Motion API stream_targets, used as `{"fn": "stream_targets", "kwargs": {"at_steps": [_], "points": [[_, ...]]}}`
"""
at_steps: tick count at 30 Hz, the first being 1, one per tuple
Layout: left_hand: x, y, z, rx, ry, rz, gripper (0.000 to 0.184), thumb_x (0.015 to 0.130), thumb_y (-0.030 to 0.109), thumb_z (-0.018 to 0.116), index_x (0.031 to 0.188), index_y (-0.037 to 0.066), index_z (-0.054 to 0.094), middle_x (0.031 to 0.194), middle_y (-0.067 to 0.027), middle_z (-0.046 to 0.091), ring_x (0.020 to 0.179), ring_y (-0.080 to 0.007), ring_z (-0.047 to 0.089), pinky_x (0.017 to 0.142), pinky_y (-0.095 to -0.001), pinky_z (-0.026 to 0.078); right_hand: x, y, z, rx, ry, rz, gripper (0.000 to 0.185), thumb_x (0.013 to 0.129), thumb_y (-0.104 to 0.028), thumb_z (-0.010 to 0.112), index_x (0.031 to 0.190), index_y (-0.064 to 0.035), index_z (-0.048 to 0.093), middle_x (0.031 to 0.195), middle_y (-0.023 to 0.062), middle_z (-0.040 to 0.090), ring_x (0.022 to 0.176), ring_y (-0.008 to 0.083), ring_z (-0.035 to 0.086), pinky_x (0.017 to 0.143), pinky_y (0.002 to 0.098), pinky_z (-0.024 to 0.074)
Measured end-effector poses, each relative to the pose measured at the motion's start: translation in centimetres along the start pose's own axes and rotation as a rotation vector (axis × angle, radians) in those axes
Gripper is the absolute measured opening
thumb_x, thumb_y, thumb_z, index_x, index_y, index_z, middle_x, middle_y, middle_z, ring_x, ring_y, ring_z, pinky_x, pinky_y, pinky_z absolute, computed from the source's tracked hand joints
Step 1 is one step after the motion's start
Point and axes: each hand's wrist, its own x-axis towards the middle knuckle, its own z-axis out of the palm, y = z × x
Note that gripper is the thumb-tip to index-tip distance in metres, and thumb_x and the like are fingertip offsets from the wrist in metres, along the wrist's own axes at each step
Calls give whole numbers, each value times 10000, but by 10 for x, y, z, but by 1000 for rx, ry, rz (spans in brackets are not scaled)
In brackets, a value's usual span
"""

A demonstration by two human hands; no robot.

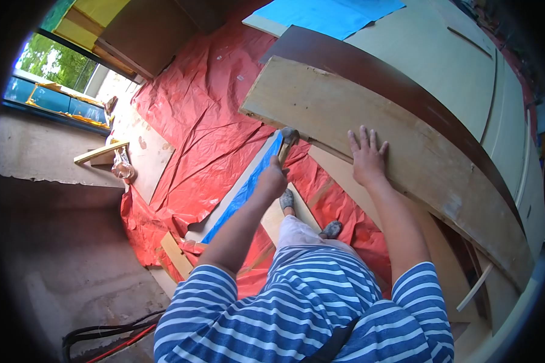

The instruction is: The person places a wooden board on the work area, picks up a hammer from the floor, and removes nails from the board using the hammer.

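Observation:
My left hand [272, 181] is closed round the handle of a hammer [289, 137]. The hammer's dark head is close to the lower edge of a long wooden board [357, 109], near its left end; whether they touch I cannot tell. On the right, my right hand [369, 158] lies with fingers spread on the face of the same board, at its lower edge. Behind the board rests a dark brown panel [345, 57]. Below the hammer, a strip with blue covering [245, 192] lies on red sheeting.
Crumpled red plastic sheeting [194, 130] covers the floor. A blue sheet [330, 15] lies on pale panels [430, 54] at the top. At left are a wooden piece [101, 152] and a window [57, 63]. Black cables [103, 330] run at lower left.

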Motion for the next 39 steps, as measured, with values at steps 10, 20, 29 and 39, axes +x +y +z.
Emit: {"fn": "stream_targets", "kwargs": {"at_steps": [10,20,29,39], "points": [[73,117,-123,771,-680,47,298,862,62,516,1096,-116,567,776,-207,699,600,-328,705,518,-418,570,-5,4,7,118,77,19,703,928,-142,505,1584,-245,276,1660,102,178,1528,361,148,1161,715,90],[84,116,-158,186,-775,-70,605,936,260,672,1446,49,425,897,-169,666,649,-241,685,561,-375,603,-2,6,13,192,88,34,726,905,-137,526,1580,-250,285,1659,94,180,1532,347,144,1167,710,72],[34,7,-96,-172,-418,4,491,1021,253,498,1458,64,377,799,-98,605,563,-197,612,496,-362,523,-2,2,6,191,76,53,818,841,-99,606,1574,-280,293,1662,94,165,1536,343,125,1178,691,67],[25,23,-105,-932,-608,-489,311,1047,366,511,1133,67,502,751,-41,529,586,-161,552,504,-318,499,1,-2,5,164,83,62,853,791,-95,629,1563,-283,317,1657,85,176,1532,338,143,1181,684,74]]}}
